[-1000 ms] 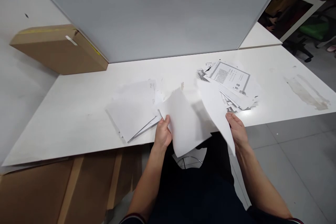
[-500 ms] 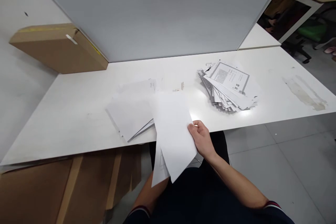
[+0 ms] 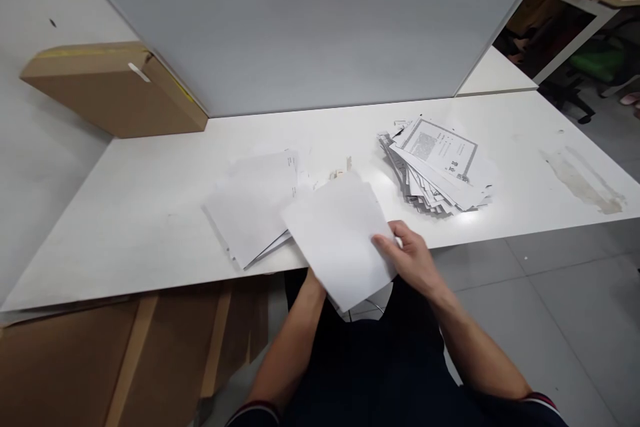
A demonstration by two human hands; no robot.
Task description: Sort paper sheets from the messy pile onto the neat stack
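White sheets of paper (image 3: 343,237) are held above the front edge of the table, blank side up. My right hand (image 3: 407,253) grips their right edge, thumb on top and fingers beneath. Under the lower left side of the sheets is my left hand (image 3: 315,285); its fingers are hidden by the paper. A loose stack of white paper (image 3: 250,207) lies on the table just left of the held sheets, some edges slightly lifted. To the right sits a fanned, untidy pile of printed sheets (image 3: 435,167), the top one bordered.
The white table (image 3: 165,233) runs across the view below a grey panel (image 3: 320,27). A cardboard box (image 3: 115,93) leans at the back left. More cardboard (image 3: 170,353) stands under the table. A tape-like stain (image 3: 583,180) marks the right end.
The sheets have turned and come together into a more even stack, their lower ends raised. My right hand has moved right with their edge, and my left forearm has come forward beneath them.
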